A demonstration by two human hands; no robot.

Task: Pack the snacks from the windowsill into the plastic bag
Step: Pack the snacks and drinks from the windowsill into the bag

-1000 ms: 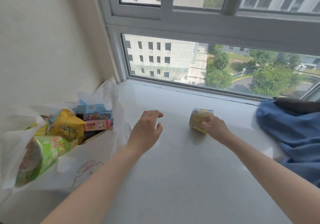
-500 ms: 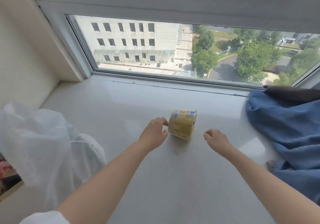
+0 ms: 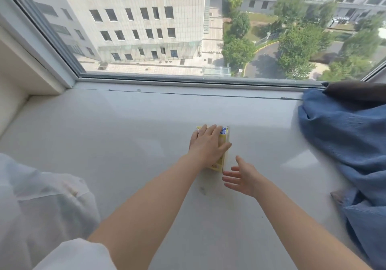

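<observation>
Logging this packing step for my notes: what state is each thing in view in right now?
yellow snack pack: on the windowsill, under the left hand
left hand: laid over the pack, thumb round its right side
right hand: open, holds nothing
plastic bag: lower left, contents not visible
blue cloth: crumpled at right
window: appears closed
</observation>
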